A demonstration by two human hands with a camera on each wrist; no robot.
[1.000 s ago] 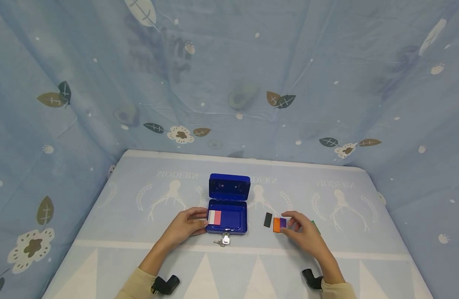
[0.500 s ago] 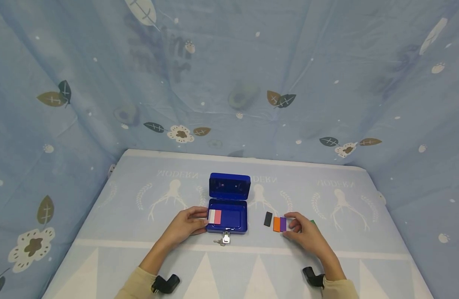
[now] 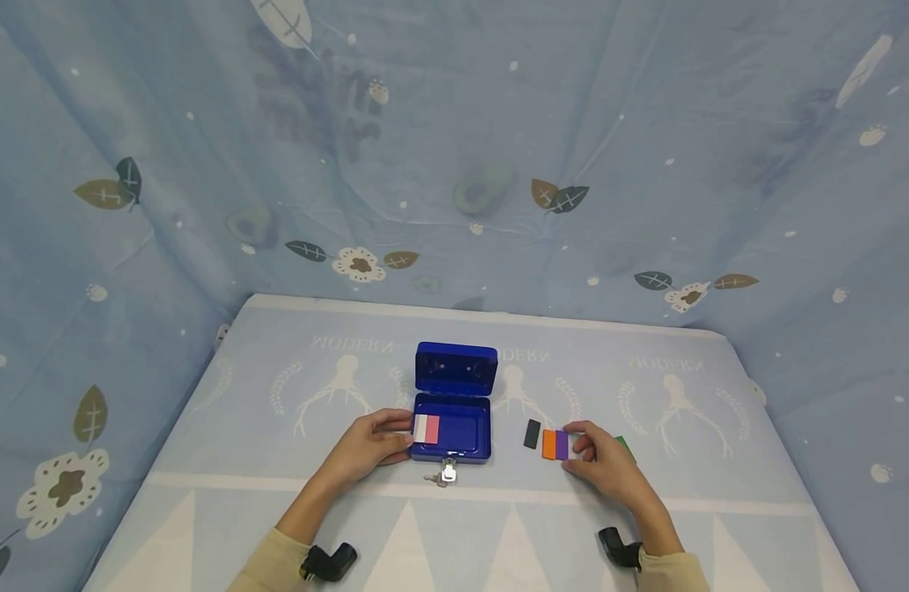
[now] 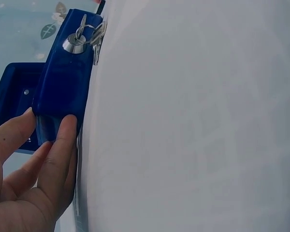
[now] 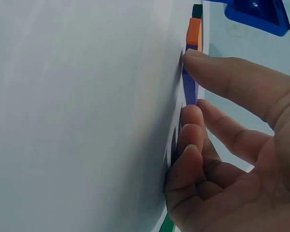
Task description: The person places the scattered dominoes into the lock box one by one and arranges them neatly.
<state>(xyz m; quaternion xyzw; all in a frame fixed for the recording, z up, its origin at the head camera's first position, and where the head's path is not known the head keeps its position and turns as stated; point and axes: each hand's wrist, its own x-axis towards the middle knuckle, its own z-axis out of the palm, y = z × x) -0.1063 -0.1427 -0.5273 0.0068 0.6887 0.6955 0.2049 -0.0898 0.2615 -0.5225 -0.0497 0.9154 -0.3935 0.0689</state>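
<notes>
A gap separates the open box from the black block; the far edge lies well beyond both. The printed bench meets blue curtain. The left hand, fingers nearly straight, touches the box's left end. The right hand has thumb and forefinger parted about the purple block; whether gripping, I cannot tell.

Blue box stands open, lid raised; purple block lies right of it.
</notes>
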